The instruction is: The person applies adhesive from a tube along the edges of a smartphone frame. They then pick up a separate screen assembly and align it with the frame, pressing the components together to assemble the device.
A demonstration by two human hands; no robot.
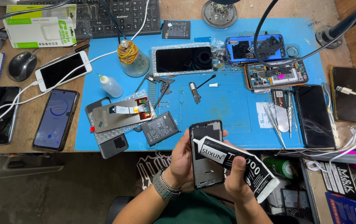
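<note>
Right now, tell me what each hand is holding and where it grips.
The left hand grips the black rectangular phone frame along its left edge. The right hand squeezes the black-and-white glue tube around its middle, nozzle tip against the frame.

We count one keyboard (120,16), one mouse (22,65), two loose batteries (159,128) (176,29), one small squeeze bottle (110,86), one glass flask (134,61), one glue tube (238,164) and two tweezers (276,120). Left of the blue mat (232,112) lie three whole phones (63,70) (56,119) (0,115).

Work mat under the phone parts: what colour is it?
Blue: the work mat shows plainly in the head view.
</note>
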